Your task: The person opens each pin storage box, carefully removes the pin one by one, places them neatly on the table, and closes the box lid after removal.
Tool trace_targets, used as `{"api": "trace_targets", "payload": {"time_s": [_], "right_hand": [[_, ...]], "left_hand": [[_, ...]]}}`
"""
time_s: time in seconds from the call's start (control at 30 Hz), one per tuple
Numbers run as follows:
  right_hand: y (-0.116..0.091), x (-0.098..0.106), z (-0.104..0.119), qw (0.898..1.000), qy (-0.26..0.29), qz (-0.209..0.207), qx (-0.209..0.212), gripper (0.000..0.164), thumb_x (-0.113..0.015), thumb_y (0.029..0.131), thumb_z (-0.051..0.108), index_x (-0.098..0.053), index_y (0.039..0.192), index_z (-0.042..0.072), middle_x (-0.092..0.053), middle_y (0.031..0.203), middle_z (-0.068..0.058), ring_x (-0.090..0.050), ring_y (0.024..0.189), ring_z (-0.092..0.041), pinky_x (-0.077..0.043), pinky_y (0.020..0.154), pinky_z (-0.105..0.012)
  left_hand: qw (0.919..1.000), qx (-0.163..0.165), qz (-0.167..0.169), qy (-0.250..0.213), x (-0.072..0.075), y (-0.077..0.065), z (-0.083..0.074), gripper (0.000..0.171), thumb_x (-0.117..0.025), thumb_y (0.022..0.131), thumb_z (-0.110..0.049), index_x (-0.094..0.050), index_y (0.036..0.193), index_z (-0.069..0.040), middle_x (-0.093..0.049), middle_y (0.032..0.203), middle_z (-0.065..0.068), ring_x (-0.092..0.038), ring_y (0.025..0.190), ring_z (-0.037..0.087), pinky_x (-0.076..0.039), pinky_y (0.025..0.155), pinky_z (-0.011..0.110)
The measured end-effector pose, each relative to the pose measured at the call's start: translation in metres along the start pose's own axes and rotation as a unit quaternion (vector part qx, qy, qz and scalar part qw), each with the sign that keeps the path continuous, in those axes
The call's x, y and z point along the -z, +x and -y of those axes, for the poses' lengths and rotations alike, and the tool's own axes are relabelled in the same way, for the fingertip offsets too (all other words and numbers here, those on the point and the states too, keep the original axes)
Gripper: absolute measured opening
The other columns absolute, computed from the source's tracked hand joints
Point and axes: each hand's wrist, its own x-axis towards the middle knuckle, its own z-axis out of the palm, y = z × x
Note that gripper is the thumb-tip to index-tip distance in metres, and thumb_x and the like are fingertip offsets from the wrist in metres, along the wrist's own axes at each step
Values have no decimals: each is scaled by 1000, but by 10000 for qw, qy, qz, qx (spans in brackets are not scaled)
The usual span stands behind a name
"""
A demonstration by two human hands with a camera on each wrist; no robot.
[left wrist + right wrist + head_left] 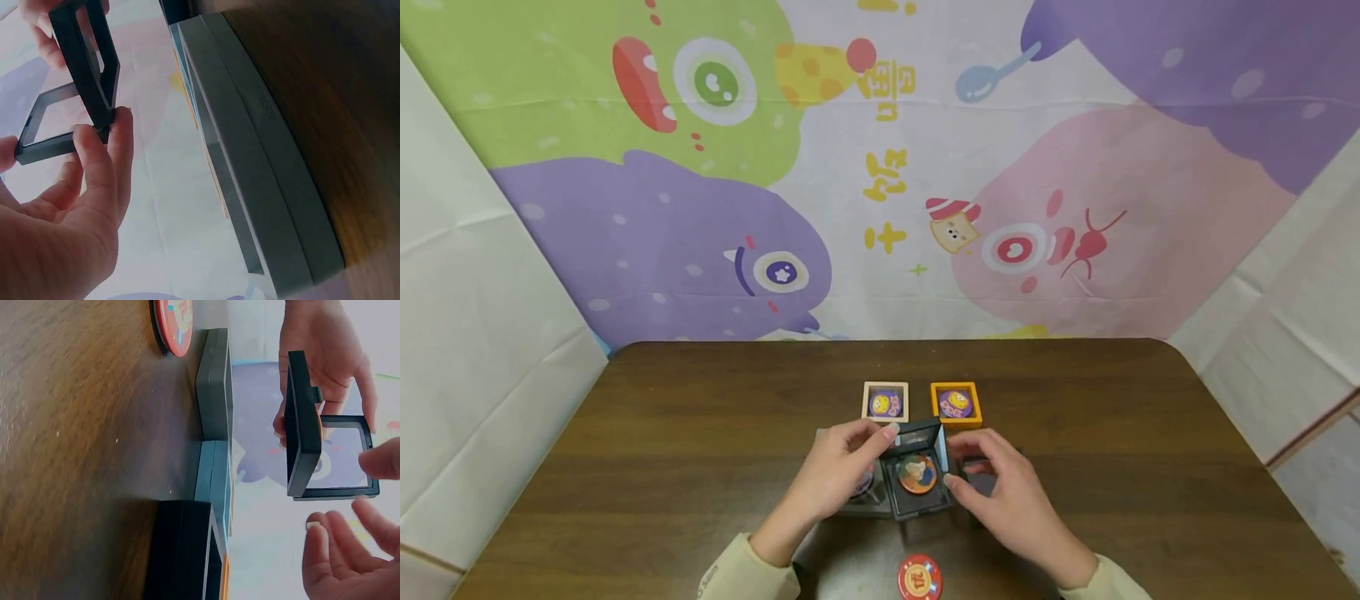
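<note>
A black hinged display case (920, 507) is held in the air with its lid raised. On its base lies a round badge (917, 473) with an orange rim and a multicoloured picture. My left hand (831, 471) grips the case by the lid side, thumb on one corner of the frame and fingers near the hinge, as the left wrist view shows. To the right of the case, my right hand (1011, 500) has its fingers spread and loosely bent. Its thumb overlaps the frame edge in the right wrist view; whether it touches is unclear.
Around the hands stand a grey case (250, 137), a blue case (209, 475) and another black case (181, 550). Behind them are a cream frame (865, 404) and an orange frame (977, 404), each with a purple badge. A red badge (920, 577) lies in front.
</note>
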Motion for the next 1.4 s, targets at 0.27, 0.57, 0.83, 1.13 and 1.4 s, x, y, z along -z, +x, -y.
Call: {"api": "trace_targets", "payload": {"time_s": [0.27,0.57,0.83,1.13,1.4], "right_hand": [[-3,-4,-2,9923,-925,324,762,16,-66,81,41,-61,93,32,-55,101,19,-50,84,-5,-46,65,-29],[-4,-5,-5,9909,-884,389,942,17,-71,77,37,-59,88,33,-53,96,20,-50,89,-3,-46,71,-28],[-1,4,-5,9937,-303,352,1024,21,-70,80,18,-53,82,29,-51,85,14,-49,68,-5,-45,55,-24],[6,30,-7,9809,-366,1859,435,13,-65,84,29,-58,95,28,-55,85,12,-53,74,-5,-48,61,-25],[2,31,-15,9364,-628,3328,924,19,-67,81,14,-60,90,29,-53,82,16,-48,71,1,-45,61,-20]], "left_hand": [[9995,-62,219,221,-9,-3,-3,48,-44,88,-60,-65,87,-17,-64,84,-3,-62,61,20,-48,56,32],[9985,-216,282,411,-10,-5,-5,45,-45,87,-61,-63,81,-19,-63,81,-4,-61,60,18,-47,55,31],[9992,-85,21,388,-4,-1,-1,47,-47,85,-63,-64,87,-19,-63,72,-3,-60,57,18,-46,51,31],[9968,-88,-473,642,12,2,1,47,-45,85,-64,-65,85,-21,-64,72,-7,-61,61,17,-45,59,33],[9961,-25,-528,710,14,2,-1,47,-45,85,-65,-65,86,-22,-63,68,-8,-61,61,17,-44,61,33]]}}
